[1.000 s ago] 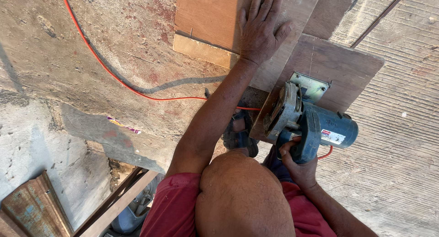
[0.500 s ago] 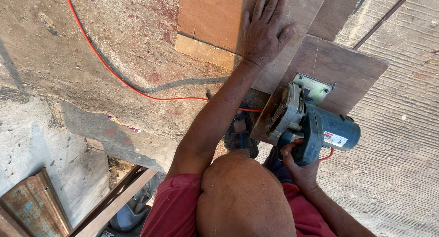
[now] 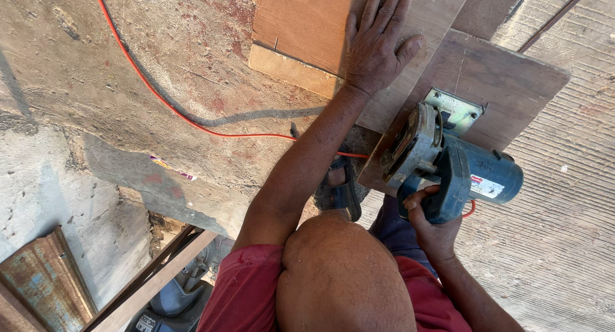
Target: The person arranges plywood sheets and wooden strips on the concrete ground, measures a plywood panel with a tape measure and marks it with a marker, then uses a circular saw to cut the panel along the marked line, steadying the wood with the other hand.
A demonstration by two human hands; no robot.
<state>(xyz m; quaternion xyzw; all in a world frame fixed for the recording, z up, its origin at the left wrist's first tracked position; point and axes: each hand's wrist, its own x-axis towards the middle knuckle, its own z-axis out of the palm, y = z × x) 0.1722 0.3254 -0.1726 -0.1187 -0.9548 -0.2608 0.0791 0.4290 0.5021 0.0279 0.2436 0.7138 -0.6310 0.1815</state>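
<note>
Your left hand (image 3: 378,47) is pressing flat, fingers spread, on the plywood (image 3: 307,21), probably steadying it. Your right hand (image 3: 432,226) is gripping the handle of a blue saw (image 3: 448,162) sitting on a darker board (image 3: 500,82) to the right. A white-and-red label is showing on its motor. An orange cord (image 3: 160,101) is trailing left across the concrete floor (image 3: 128,50).

Concrete floor (image 3: 160,69), plywood boards (image 3: 307,24) (orange cord (image 3: 160,101))
</note>
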